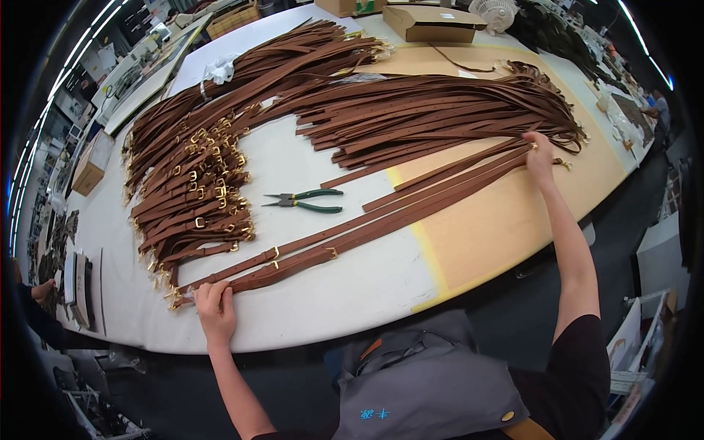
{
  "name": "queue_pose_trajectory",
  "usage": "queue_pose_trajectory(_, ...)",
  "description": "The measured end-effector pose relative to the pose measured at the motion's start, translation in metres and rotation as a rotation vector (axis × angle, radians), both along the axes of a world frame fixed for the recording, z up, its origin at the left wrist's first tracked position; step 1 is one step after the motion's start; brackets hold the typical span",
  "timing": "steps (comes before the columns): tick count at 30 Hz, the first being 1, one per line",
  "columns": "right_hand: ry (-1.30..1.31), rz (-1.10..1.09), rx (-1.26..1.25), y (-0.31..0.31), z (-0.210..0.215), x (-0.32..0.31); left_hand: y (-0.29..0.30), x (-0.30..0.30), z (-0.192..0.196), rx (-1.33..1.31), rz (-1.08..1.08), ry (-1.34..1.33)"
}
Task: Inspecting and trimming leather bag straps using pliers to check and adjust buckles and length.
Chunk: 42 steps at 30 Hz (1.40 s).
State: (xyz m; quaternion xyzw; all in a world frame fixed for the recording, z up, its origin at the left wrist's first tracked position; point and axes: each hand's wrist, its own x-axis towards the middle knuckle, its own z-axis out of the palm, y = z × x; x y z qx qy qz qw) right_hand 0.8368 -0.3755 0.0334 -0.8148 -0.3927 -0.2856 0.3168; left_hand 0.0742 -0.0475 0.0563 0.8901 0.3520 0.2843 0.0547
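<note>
Several long brown straps (411,215) are held across the front of the worktop (315,315), running on a slant from the lower left up to the right. Gold buckles (332,254) are seen on them toward the left end. The left ends are pinched by the left hand (216,312), its fingers drawn together over them near the front edge; how firmly they are pressed cannot be told. The right ends are gripped by the right hand (539,152), with its fingers closed around them.

The straps appear to be of leather or something similar: each is likely to be light, pliant along its length and fairly smooth, so a single strap could slide out of a loosely held group. They are judged not fragile, though the metal could scratch or catch. They are best taken by both ends, laid flat, with the buckles kept clear of the fingers.

Just beyond the straps, green-handled pliers (287,199) are laid down, apart from both hands. To their left, a buckled pile (176,220) is heaped; to the upper right, a loose bundle (440,110) is spread. A tan surface (499,242) is edged by yellow tape (433,268). At the far side, a cardboard box (433,31) is placed.
</note>
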Motion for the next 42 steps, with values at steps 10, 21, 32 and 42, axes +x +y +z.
queue_pose_trajectory(10,0.288,0.669,-0.393,0.136,0.019,-0.173,-0.032,0.043,0.005,0.090,-0.048,-0.105)
queue_pose_trajectory(21,0.200,1.224,-0.101,0.121,0.074,-0.387,-0.110,0.163,0.062,0.032,-0.530,-0.228)
queue_pose_trajectory(32,-0.034,0.833,-0.287,0.104,0.037,-0.249,-0.023,-0.088,0.061,-0.124,0.688,-1.013)
queue_pose_trajectory(42,0.473,0.799,-0.573,0.039,0.106,-0.147,0.003,-0.235,0.039,-0.275,0.765,-0.957)
